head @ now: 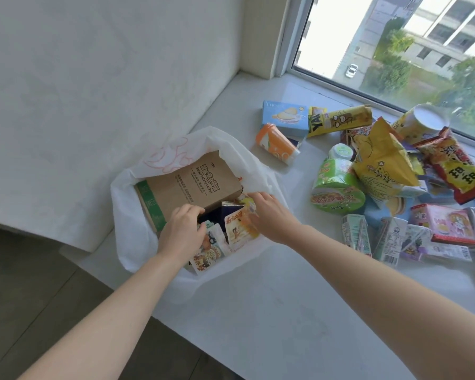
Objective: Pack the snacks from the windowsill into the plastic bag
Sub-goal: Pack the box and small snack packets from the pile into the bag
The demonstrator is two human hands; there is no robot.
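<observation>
Both hands are inside the mouth of the white plastic bag (pixel 126 215), which stands open on the left part of the windowsill (pixel 285 311), against the wall. A brown cardboard box (pixel 192 182) lies inside the bag on its far side. Several small snack packets (pixel 217 250) stand packed on end in front of the box. The left hand (pixel 183 229) is knuckles-up over these packets with its fingers bent downward at the near edge of the box; it cannot be told whether it grips anything. The right hand (pixel 272 215) reaches in from the right, its fingers curled on the top of a pale yellow packet (pixel 248 205) just beside the box corner. The unpacked snacks lie to the right of the bag, apart from it, under the window (pixel 395 50). They include a blue box (pixel 284 116), an orange packet (pixel 277 145), a green noodle cup (pixel 337 187) on its side, a yellow chip bag (pixel 381 160), a red bag (pixel 455 165), a pink box (pixel 444 223), and drink cartons (pixel 357 233) nearest the right forearm.
</observation>
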